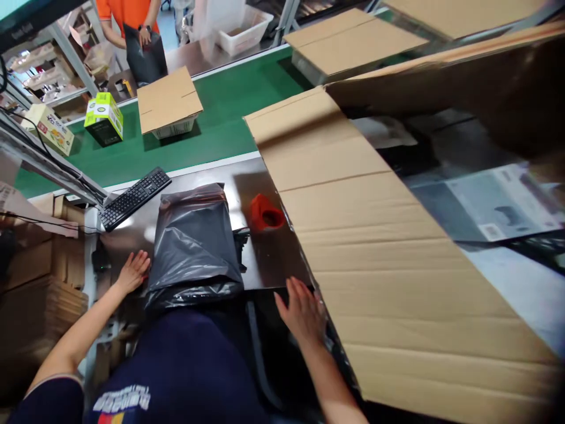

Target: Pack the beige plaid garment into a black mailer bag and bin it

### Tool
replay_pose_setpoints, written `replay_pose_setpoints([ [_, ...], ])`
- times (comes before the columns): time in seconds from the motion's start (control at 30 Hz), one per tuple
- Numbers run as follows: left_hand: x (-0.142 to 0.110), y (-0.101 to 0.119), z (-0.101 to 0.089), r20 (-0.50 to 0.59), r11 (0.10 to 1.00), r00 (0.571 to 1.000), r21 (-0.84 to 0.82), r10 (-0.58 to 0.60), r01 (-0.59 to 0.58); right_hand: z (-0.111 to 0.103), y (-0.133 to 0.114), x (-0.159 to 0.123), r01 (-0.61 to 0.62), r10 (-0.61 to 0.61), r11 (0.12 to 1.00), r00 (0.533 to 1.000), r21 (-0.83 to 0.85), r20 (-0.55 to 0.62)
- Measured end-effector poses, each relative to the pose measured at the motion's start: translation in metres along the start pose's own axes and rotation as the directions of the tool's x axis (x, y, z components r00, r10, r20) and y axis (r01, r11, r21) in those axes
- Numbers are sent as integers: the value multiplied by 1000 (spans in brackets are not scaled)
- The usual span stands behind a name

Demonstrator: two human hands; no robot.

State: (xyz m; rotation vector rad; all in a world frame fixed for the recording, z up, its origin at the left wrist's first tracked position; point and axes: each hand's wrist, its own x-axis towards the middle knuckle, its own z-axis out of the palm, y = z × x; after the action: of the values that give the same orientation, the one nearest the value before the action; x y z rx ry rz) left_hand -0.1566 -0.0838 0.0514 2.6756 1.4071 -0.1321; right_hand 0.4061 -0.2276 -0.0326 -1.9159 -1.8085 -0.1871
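- Head view shows a dark grey, glossy plastic bag (194,241) lying flat on the shiny metal table (273,259), left of centre.
- Left hand (133,272) is just beside it; right hand (304,309), lower centre, is apart. Both have loose fingers, gripping nothing visible.
- Its film seems soft, slippery; weight I cannot tell. Both side edges suit holding.

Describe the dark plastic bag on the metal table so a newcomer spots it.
Find the green belt, then the shiny metal table on its near side. Between the person's left hand and right hand, nearer than the black keyboard, lies the dark plastic bag. It's broad, glossy and wrinkled, unlike the small red object to its right.
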Motion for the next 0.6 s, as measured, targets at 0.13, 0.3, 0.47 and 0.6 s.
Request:
replay_pose_setpoints([
  [0.13,24,6,29,-16,967,976,142,217,-212,52,-32,51,437,-435,898,899,-50,54],
  [0.3,38,9,26,46,935,942,118,332,-335,85,-41,83,696,-689,718,711,-1,141],
  [0.47,46,-5,8,160,921,912,34,378,-388,95,-38,87,712,-712,700,692,46,119],
  [0.6,50,-16,-7,172,925,910,-16,378,-381,99,-42,95,659,-665,747,738,87,114],
])
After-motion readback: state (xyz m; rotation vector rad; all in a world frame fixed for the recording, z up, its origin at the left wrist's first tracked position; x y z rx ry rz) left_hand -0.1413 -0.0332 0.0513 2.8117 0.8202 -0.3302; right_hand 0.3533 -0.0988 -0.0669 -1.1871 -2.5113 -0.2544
